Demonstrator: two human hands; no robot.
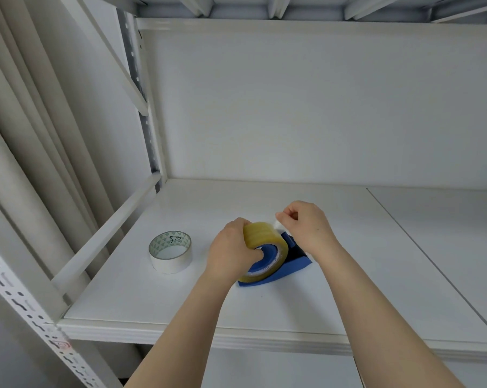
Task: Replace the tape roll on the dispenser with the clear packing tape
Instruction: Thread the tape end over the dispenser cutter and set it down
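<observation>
The clear packing tape roll point(264, 239), yellowish and wide, sits on the hub of the blue tape dispenser point(295, 260) in the middle of the white shelf point(180, 298). My left hand point(231, 254) wraps the roll from its left side, thumb near the blue hub. My right hand point(306, 228) hovers just above and right of the roll, fingers pinched on the loose end of the tape point(278, 224). The dispenser's far end is partly hidden behind my right wrist.
A white tape roll point(170, 252) with a green patterned core lies flat on the shelf to the left of the dispenser. A slanted frame bar point(108, 233) and perforated uprights border the shelf's left side. A panel seam point(421, 247) runs diagonally on the right.
</observation>
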